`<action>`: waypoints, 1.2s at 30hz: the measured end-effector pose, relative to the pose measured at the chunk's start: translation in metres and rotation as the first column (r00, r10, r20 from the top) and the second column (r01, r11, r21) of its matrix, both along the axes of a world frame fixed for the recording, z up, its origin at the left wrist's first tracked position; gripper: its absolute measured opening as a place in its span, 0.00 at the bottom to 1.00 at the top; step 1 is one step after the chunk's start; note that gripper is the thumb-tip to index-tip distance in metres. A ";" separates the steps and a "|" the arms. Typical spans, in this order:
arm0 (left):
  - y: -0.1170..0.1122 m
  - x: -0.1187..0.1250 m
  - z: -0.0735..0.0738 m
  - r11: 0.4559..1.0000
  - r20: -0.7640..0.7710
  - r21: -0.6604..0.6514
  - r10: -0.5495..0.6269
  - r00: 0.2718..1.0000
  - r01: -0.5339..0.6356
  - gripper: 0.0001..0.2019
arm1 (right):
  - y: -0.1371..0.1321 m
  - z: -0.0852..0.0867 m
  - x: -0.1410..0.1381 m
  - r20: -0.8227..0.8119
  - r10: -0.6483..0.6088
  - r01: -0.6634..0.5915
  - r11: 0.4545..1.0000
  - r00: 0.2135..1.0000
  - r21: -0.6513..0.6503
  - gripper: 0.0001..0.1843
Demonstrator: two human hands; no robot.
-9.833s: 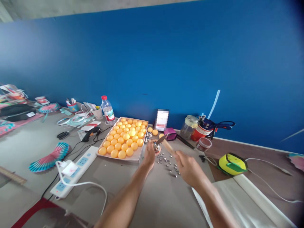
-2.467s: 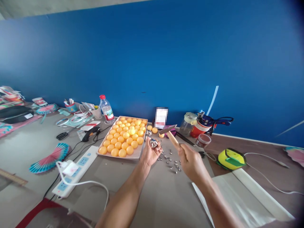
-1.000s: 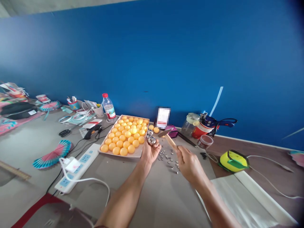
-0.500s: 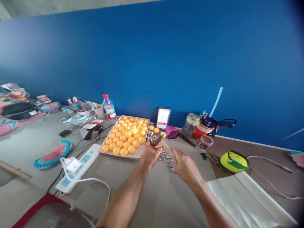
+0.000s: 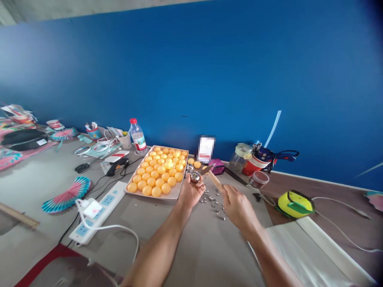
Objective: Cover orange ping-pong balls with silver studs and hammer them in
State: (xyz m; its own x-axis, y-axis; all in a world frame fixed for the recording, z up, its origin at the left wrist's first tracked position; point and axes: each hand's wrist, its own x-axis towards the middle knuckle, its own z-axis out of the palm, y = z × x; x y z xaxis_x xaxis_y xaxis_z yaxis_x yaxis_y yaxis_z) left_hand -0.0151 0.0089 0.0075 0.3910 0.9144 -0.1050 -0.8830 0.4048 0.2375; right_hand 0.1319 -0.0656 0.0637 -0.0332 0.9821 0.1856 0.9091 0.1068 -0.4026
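Note:
My left hand (image 5: 194, 193) is closed around a small, round, shiny silver thing (image 5: 195, 176), held up in the fingers. My right hand (image 5: 237, 205) grips the wooden handle (image 5: 216, 181) of a small palette knife. Its pointed metal blade (image 5: 206, 170) is just right of the silver thing and looks apart from it. Another silver thing (image 5: 189, 168) sits just behind the left fingers. Several small shiny metal pieces (image 5: 213, 200) lie scattered on the table between my hands.
A white tray (image 5: 134, 193) of orange balls stands left of my hands. Two loose orange balls (image 5: 196, 164) lie beside it. Behind are a purple pouch (image 5: 217, 166) and a clear jar (image 5: 239, 157). A power strip (image 5: 98, 215) lies left, a yellow-green case (image 5: 296, 203) right.
My right hand has moved a little to the right with the palette knife, and the blade has come away from the silver thing. My left hand has barely moved.

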 end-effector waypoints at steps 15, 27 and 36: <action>-0.004 0.001 -0.003 0.998 -0.034 0.066 -0.014 0.999 0.017 0.14 | 0.010 -0.002 0.017 0.023 -0.060 0.060 0.998 0.998 0.022 0.12; 0.001 -0.002 -0.004 0.998 -0.088 0.060 0.013 0.996 -0.008 0.11 | 0.033 -0.040 0.044 0.185 -0.291 0.314 0.943 0.938 -0.106 0.16; -0.001 -0.003 -0.003 0.994 -0.107 0.111 -0.007 0.994 0.019 0.09 | 0.036 -0.058 0.050 0.261 -0.259 0.300 0.945 0.930 -0.130 0.14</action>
State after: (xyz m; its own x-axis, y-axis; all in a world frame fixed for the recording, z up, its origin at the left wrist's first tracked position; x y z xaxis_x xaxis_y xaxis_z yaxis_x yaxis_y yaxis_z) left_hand -0.0186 0.0082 0.0042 0.3947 0.9178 -0.0440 -0.8454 0.3815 0.3738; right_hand 0.1817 -0.0293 0.0056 0.2243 0.9736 0.0415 0.9631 -0.2149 -0.1622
